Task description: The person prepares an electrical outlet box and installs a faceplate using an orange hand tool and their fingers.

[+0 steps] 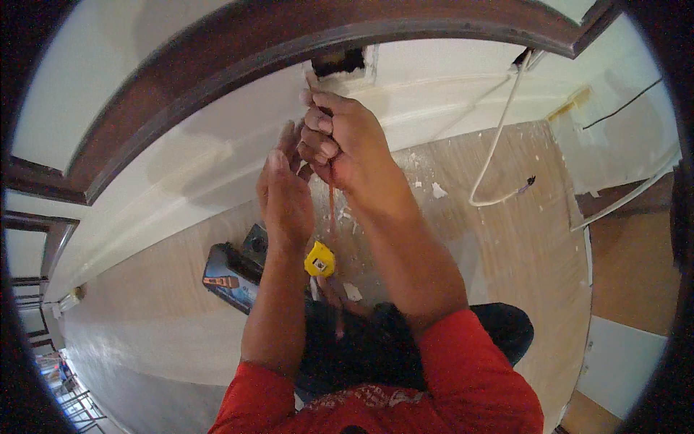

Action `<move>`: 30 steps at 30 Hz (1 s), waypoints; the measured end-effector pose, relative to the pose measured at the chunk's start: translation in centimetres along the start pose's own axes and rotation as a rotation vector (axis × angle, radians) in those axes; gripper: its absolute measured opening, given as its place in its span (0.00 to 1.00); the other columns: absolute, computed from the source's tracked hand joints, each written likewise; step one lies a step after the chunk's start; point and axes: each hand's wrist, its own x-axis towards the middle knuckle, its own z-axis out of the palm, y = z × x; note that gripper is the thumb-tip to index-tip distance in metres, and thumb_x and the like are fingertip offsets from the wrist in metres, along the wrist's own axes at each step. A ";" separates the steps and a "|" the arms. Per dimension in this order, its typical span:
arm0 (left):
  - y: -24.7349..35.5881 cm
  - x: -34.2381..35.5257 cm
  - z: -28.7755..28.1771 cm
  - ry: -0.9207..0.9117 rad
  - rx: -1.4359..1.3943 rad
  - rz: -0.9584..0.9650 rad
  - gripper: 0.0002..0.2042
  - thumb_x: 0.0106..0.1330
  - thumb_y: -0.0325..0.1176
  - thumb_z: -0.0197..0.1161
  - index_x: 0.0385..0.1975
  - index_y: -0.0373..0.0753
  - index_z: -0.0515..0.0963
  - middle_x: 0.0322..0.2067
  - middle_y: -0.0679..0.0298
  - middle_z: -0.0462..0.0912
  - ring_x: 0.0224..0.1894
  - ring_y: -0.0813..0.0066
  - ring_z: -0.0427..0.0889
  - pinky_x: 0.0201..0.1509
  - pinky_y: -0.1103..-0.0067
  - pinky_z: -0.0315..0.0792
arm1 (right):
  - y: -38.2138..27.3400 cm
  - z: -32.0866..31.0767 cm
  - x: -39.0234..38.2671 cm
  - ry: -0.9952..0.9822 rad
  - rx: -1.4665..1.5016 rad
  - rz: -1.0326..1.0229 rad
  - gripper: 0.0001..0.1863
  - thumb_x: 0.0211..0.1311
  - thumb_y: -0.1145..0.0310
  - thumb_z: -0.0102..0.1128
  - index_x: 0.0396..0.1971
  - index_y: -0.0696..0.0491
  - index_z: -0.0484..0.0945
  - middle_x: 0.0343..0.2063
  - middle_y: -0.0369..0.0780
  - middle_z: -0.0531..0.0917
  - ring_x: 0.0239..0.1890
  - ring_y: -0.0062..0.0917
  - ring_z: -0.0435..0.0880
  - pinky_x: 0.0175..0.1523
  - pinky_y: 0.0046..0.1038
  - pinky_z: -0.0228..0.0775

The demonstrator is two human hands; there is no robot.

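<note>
My right hand (336, 141) is raised in front of the white wall, just below a rectangular cut-out hole (338, 64). Its fingers are curled in, and a thin, pale sliver shows at the fingertips; what they hold is too small to name. Close beside it on the left is my left hand (285, 192), its fingers stretched upward and nearly touching the right one. A thin reddish strip (332, 210) hangs below the right hand. Between my forearms lies a yellow tape measure (319, 259), near my lap.
A dark case with a tool picture (225, 278) lies left of my left forearm. Loose white cable (499, 137) hangs from another wall hole at the right. Pale chips (438, 190) litter the wood-look floor (144, 289). Dark wooden trim (289, 32) crosses the wall above.
</note>
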 end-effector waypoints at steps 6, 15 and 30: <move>-1.8 0.3 -1.2 -0.021 -0.368 0.039 0.28 0.78 0.45 0.46 0.66 0.28 0.64 0.67 0.52 0.67 0.68 0.65 0.67 0.71 0.67 0.59 | 0.6 -0.4 0.4 -0.089 0.105 0.019 0.07 0.72 0.66 0.49 0.38 0.53 0.74 0.11 0.28 0.62 0.07 0.16 0.56 0.14 0.23 0.52; -1.6 0.4 -1.1 -0.017 -0.306 0.056 0.27 0.77 0.45 0.48 0.65 0.29 0.66 0.66 0.54 0.69 0.67 0.66 0.67 0.70 0.68 0.59 | 0.4 1.1 -0.5 -0.047 0.089 0.004 0.09 0.74 0.65 0.46 0.32 0.48 0.71 0.10 0.27 0.62 0.07 0.16 0.56 0.13 0.22 0.51; -1.7 -0.1 -0.8 -0.067 -0.295 0.061 0.22 0.78 0.44 0.42 0.57 0.30 0.69 0.56 0.56 0.75 0.60 0.62 0.72 0.68 0.65 0.61 | 0.6 1.8 -1.2 -0.060 0.068 -0.037 0.07 0.73 0.65 0.48 0.34 0.50 0.71 0.12 0.27 0.63 0.09 0.15 0.58 0.14 0.22 0.51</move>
